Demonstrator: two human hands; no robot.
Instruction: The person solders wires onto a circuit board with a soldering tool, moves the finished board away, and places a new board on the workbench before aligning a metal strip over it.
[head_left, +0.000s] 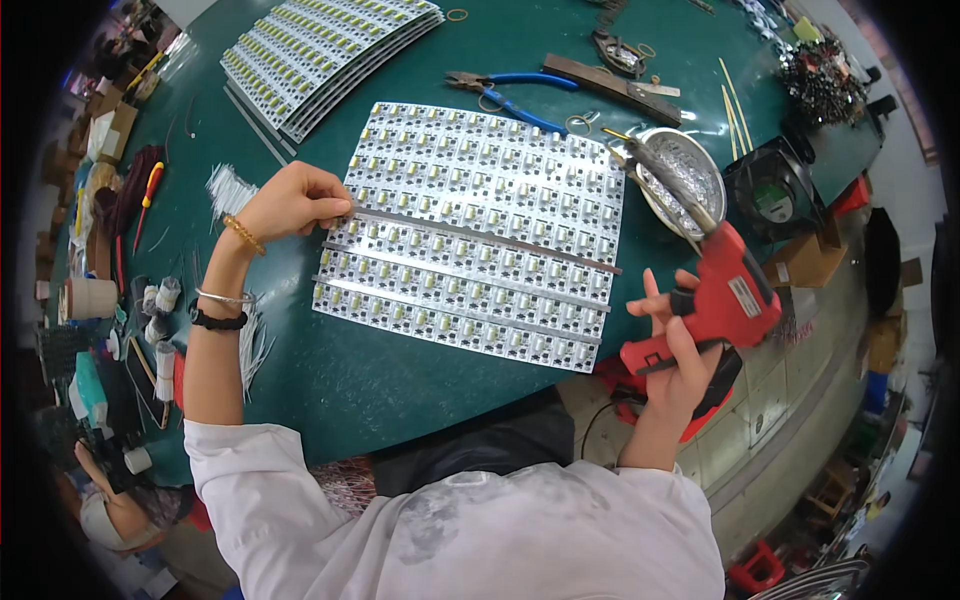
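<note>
A white panel of small circuit boards [480, 200] lies on the dark green round table [340, 370]. Three thin metal strips cross its lower rows. My left hand [290, 200] pinches the left end of the top metal strip [480, 237] at the panel's left edge. My right hand [675, 350] grips a red soldering gun [725, 290] by its handle, off the panel's right edge. The gun's long metal tip [665, 175] points up over a shiny metal dish [690, 170].
A second stack of board panels [320, 50] lies at the far left. Blue-handled pliers [510, 95], a wooden bar [610, 88] and a small black fan [770, 195] sit beyond the panel. Bundles of white wire [232, 190], a red screwdriver [148, 195] and spools crowd the left edge.
</note>
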